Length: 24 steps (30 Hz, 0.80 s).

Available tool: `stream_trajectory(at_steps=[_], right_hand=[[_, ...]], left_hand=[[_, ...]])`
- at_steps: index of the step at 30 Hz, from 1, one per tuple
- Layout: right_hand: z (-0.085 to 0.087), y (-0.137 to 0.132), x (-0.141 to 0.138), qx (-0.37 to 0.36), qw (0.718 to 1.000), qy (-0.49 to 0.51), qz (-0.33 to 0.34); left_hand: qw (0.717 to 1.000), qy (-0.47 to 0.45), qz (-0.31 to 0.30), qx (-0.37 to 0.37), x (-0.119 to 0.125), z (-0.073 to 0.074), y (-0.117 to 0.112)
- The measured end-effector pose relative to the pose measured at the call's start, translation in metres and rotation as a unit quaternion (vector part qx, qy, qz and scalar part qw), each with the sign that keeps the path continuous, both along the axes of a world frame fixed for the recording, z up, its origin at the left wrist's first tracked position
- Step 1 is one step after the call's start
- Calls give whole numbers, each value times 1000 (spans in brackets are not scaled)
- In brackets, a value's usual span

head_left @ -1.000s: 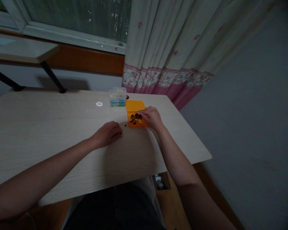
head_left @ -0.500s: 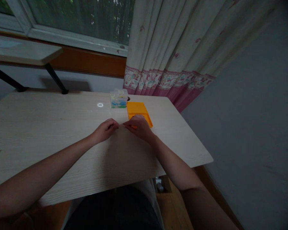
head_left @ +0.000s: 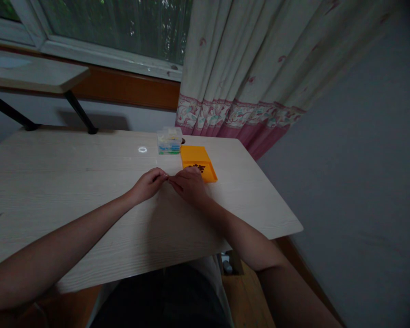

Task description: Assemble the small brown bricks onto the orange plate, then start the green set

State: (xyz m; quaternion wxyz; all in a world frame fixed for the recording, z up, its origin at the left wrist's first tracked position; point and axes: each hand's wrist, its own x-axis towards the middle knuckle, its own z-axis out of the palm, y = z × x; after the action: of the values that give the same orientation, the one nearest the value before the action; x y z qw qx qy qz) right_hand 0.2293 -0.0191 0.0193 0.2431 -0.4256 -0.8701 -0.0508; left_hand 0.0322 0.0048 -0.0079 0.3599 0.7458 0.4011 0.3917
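My left hand is closed in a pinch over the middle of the table. Against its fingertips come those of my right hand, which is also pinched. Whatever sits between the fingers is too small to make out. Just beyond my right hand lies an orange tray, partly covered by that hand. Several small dark brown pieces lie loose inside it. Behind the tray stands a clear plastic box with blue, green and yellow contents.
The pale wood-grain table reaches to a wall on the right. A raised shelf on black legs stands at the back left. A curtain hangs behind the table, beside a window.
My right hand has moved left from over the orange tray, and its fingertips now meet my left hand's. The brown pieces have come into view. My left hand has barely shifted.
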Motion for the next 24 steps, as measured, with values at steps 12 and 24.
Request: stream_trajectory(at_steps=[12, 24], right_hand=[[-2, -2, -1, 51, 999, -9, 14], [-1, 0, -1, 59, 998, 12, 15]], left_hand=[[1000, -15, 5, -16, 1, -3, 0], [1000, -19, 6, -22, 2, 2, -4]])
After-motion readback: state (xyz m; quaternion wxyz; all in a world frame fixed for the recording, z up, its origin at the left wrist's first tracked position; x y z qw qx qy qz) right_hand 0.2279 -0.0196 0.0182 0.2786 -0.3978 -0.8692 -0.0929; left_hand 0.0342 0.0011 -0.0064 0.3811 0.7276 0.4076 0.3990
